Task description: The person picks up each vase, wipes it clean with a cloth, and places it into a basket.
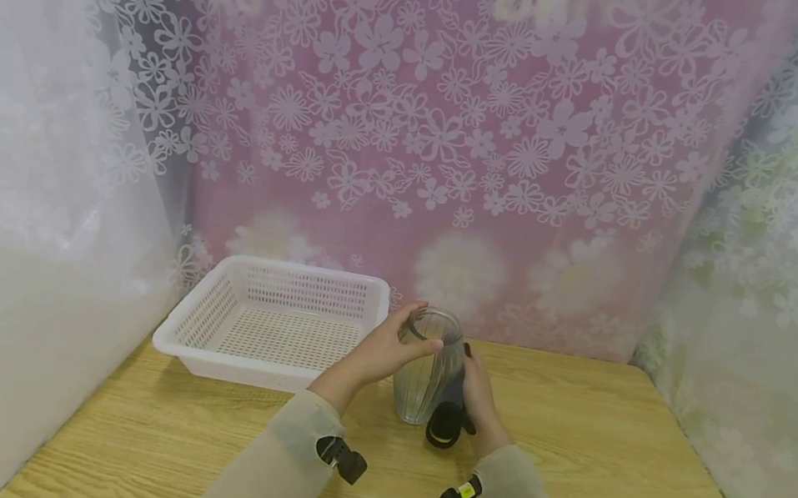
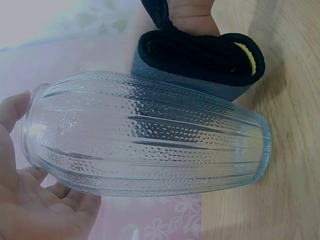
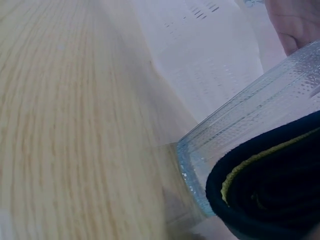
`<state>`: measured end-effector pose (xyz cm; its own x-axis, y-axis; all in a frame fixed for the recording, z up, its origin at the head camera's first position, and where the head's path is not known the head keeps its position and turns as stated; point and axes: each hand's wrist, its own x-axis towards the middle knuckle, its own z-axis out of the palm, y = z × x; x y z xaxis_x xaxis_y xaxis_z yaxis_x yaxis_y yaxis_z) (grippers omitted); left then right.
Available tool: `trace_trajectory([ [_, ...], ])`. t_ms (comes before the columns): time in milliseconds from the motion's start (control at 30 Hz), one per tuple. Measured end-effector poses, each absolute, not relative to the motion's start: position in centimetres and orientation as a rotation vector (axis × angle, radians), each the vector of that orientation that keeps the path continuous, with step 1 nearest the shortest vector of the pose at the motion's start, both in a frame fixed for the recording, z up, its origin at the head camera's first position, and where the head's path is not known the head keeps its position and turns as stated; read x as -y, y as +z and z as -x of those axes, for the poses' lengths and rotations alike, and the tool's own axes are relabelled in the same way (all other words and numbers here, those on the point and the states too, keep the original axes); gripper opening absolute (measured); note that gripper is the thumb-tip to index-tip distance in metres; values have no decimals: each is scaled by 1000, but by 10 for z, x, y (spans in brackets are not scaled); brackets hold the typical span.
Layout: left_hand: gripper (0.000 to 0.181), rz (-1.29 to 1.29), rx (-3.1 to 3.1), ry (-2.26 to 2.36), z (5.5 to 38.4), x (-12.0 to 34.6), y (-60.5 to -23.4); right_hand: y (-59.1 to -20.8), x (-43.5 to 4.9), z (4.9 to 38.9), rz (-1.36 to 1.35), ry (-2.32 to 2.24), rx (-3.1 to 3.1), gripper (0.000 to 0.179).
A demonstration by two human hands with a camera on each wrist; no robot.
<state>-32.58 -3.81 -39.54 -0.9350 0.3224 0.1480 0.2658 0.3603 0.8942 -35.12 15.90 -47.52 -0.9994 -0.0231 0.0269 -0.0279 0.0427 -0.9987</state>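
Observation:
A clear ribbed glass vase (image 1: 416, 390) stands at the middle of the table, its dotted texture plain in the left wrist view. My left hand (image 1: 384, 350) holds it near the rim, thumb on the near side and fingers round the far side. Against its right side lies a folded dark cloth (image 2: 200, 57), grey-blue outside and black inside, with a bit of yellow edging. My right hand (image 1: 481, 394) grips this cloth from the right; most of its fingers are hidden behind it. In the right wrist view the folded cloth (image 3: 270, 185) covers part of the vase (image 3: 240, 120).
To the left of the vase sits a white perforated plastic basket (image 1: 235, 370) near the back of the wooden table (image 1: 585, 442). Flowered curtains (image 1: 446, 121) hang behind and on both sides. Each wrist wears a black strap (image 1: 341, 456).

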Motion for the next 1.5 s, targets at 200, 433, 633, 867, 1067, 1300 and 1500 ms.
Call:
trace_trajectory([
  [200, 81, -555, -2550, 1644, 327, 39, -396, -481, -159, 353, -62, 2223, 2241, 45],
  [433, 84, -558, -2572, 1621, 327, 39, -396, -483, -158, 352, -75, 2181, 2282, 47],
  [633, 86, -552, -2585, 1610, 326, 38, -394, -485, -160, 352, -53, 2183, 2316, 50],
  [867, 84, -569, -2591, 1614, 325, 39, -392, -485, -160, 351, -19, 2255, 2288, 49],
  [1067, 85, -566, -2592, 1601, 325, 39, -391, -484, -161, 352, 31, 2266, 2285, 45],
  [1300, 83, -565, -2599, 1597, 323, 39, -390, -473, -174, 352, 80, 2110, 2465, 56],
  [1500, 82, -564, -2595, 1610, 323, 39, -390, -460, -182, 349, 63, 2020, 2523, 59],
])
